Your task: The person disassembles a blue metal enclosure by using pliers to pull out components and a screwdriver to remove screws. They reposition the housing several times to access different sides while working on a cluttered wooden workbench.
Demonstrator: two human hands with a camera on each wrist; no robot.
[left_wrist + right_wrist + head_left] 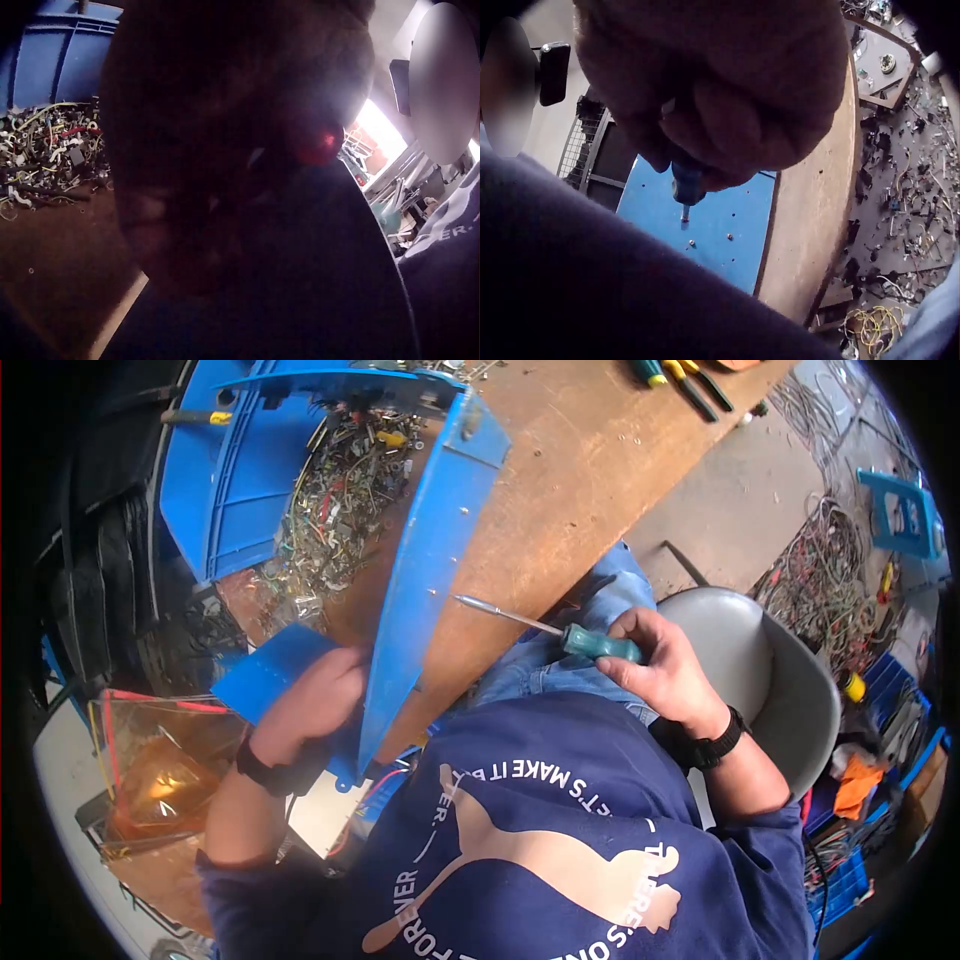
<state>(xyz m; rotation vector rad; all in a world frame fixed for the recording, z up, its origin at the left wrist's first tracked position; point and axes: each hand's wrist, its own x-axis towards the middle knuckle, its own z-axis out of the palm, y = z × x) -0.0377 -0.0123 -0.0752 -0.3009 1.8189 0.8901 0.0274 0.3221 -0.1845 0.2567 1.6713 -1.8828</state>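
Note:
A blue panel (425,540) stands on edge in front of the person, its face dotted with small screws and holes. In the right hand (672,672) is a screwdriver (592,644) with a green handle, gripped between thumb and fingers. Its metal shaft points left, with the tip right at the panel face. From the right wrist view, screw heads (730,236) show near the tip. On the panel's other side is the left hand (322,692), close against it, its fingertips hidden. The left wrist view is too dark to tell what those fingers hold.
A blue bin (240,490) with wires and small parts lies beyond the panel on the wooden table (560,470). Pliers (698,388) rest at the table's far edge. To the right are a grey chair (800,690) and a heap of cables (825,580) on the floor.

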